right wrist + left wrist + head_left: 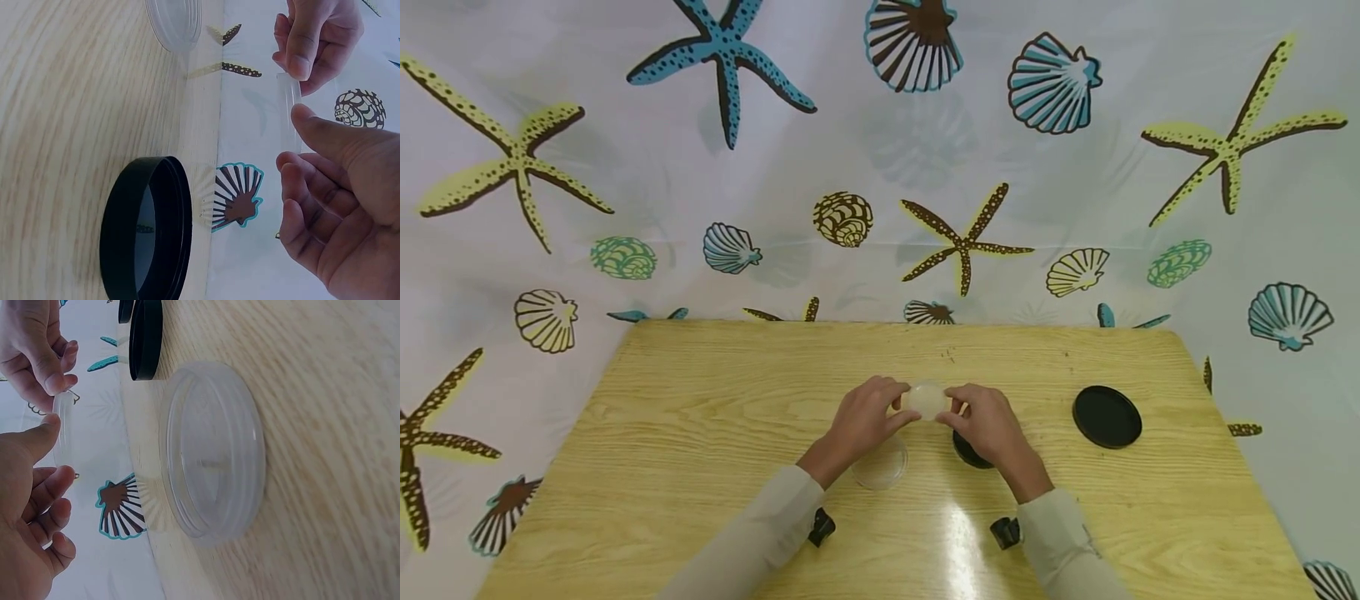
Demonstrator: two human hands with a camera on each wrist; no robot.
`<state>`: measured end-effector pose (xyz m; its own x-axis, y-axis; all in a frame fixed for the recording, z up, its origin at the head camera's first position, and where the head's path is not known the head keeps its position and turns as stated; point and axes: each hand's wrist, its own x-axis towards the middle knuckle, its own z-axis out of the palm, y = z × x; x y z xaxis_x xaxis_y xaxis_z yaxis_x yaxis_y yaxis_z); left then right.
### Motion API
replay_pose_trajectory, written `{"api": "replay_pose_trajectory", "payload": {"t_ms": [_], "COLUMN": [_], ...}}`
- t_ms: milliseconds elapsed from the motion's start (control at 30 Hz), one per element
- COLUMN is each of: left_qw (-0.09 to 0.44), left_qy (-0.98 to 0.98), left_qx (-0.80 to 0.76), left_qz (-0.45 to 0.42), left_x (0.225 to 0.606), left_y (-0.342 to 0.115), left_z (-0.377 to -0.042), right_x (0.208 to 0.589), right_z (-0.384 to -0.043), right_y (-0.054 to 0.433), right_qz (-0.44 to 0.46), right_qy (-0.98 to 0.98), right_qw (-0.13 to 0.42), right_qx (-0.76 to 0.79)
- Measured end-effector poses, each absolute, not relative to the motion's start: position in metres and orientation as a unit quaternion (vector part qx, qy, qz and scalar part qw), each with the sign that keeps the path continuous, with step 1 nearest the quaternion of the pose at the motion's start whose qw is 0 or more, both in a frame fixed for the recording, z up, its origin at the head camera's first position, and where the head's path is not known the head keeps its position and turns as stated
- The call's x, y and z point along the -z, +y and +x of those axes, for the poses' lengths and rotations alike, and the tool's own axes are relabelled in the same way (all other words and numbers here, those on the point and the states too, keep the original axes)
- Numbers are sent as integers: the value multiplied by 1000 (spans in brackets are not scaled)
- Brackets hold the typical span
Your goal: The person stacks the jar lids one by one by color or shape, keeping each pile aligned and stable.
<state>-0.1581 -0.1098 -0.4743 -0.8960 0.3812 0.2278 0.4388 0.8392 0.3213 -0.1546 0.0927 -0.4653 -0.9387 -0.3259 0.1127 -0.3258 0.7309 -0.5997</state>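
Both hands hold a small translucent round lid (927, 401) above the table, one at each side of it. My left hand (867, 418) pinches the left edge between thumb and fingers. On the opposite edge, my right hand (990, 423) pinches it the same way. Seen from the wrists, the lid (64, 428) is thin and stands nearly edge-on. A larger clear round lid (247, 456) lies on the table below the left hand. Under the right hand is a black round lid (119, 231), hollow with a raised rim, partly hidden by that hand in the head view.
A bigger black round lid (1107, 417) lies farther right on the wood-grain table (715, 375). Small black devices (822, 527) show beside the wrists. A white curtain (790, 167) printed with starfish and shells surrounds the table's back and sides.
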Motion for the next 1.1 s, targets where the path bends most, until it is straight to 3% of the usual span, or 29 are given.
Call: {"api": "replay_pose_trajectory", "payload": {"t_ms": [633, 1100], "left_qw": [81, 63], "left_qy": [-959, -959], "left_qx": [199, 232], "left_qz": [-185, -152], "left_x": [481, 488], "left_y": [-125, -136], "left_z": [-142, -131], "right_x": [467, 477], "right_z": [-147, -139], "right_y": [77, 63], "right_qz": [-185, -199], "right_qy": [933, 932], "right_qw": [28, 9], "right_qx": [307, 301]}}
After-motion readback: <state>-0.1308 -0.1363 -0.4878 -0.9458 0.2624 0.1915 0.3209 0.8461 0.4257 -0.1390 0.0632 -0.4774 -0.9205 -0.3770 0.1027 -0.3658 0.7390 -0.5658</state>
